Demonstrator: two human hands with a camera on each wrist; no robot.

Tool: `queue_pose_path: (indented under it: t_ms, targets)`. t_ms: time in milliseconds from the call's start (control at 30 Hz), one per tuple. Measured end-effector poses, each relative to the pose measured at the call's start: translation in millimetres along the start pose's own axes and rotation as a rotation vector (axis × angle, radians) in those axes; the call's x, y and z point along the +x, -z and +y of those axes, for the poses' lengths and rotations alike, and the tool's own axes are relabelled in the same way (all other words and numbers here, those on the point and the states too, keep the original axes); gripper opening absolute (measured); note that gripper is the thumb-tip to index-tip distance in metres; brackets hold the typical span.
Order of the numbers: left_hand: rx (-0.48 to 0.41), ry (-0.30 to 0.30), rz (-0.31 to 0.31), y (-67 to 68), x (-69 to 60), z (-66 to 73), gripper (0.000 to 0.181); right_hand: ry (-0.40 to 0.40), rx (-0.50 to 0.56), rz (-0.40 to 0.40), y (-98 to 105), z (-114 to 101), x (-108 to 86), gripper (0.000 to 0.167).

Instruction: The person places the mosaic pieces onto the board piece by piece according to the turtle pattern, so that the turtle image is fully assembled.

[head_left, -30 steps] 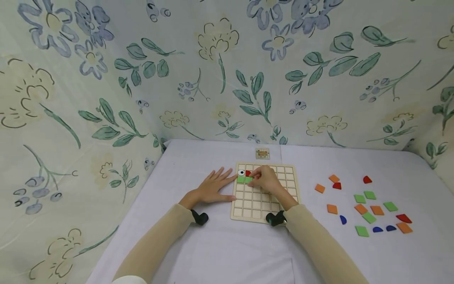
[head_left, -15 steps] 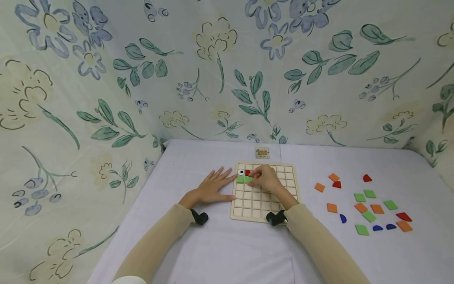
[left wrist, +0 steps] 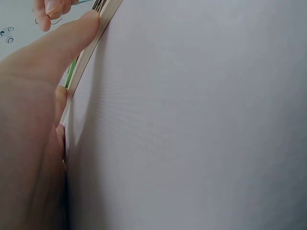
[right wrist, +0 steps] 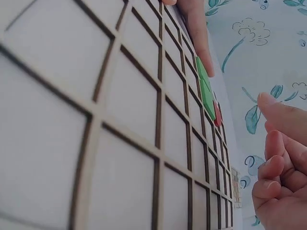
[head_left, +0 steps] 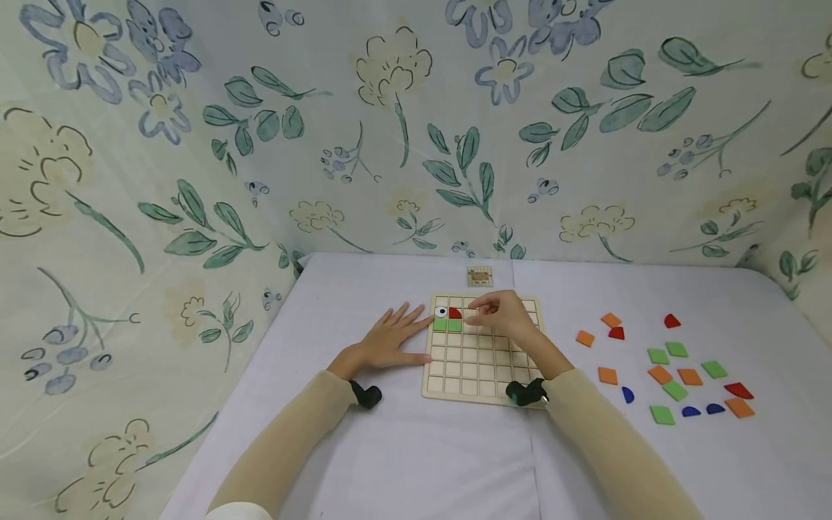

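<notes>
A wooden grid board (head_left: pixel 477 370) lies on the table. In its upper left cells sit a white eye piece (head_left: pixel 441 312), a red curved-edged piece (head_left: pixel 455 313) and two green squares, one left (head_left: pixel 440 325) and one right (head_left: pixel 455 326). My left hand (head_left: pixel 386 341) lies spread on the cloth, its thumb (left wrist: pixel 81 36) and fingertips touching the board's left edge. Above the board, just right of the red piece, my right hand (head_left: pixel 505 314) hovers with relaxed, partly bent fingers; in the right wrist view, thumb (right wrist: pixel 283 112) and fingers hold nothing.
Behind the board lies a small patterned card (head_left: pixel 479 276). Loose pieces are scattered to the right: orange squares (head_left: pixel 690 377), green squares (head_left: pixel 662 414), red pieces (head_left: pixel 672 321) and blue half-rounds (head_left: pixel 691 412). A floral cloth (head_left: pixel 390 144) hangs behind the white-covered table.
My right hand has let go of the red piece, lifted and drawn back to the right, baring the red piece and the right green square. The left hand has stayed in place.
</notes>
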State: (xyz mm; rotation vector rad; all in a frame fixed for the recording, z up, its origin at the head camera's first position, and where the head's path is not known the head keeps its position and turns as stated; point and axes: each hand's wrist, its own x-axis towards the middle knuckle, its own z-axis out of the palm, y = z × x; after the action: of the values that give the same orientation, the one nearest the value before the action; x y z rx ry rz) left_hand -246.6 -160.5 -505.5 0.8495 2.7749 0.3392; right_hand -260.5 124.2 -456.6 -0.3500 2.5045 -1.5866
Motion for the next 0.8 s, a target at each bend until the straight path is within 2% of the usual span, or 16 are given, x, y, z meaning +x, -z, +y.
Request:
queue_pose_path:
  t_ms: [300, 433, 800]
  targets:
    - [-0.009, 0.013, -0.005, 0.9, -0.7, 1.0, 0.091, 0.020, -0.050, 0.021, 43.6, 8.8, -13.9, 0.036]
    - [-0.012, 0.016, -0.003, 1.4, 0.8, 0.5, 0.091, 0.012, -0.089, 0.063, 64.2, 14.5, -22.1, 0.038]
    - [-0.014, 0.006, 0.013, 0.0, -1.2, 1.4, 0.092, -0.083, -0.147, 0.169, 120.1, 42.6, -52.0, 0.052]
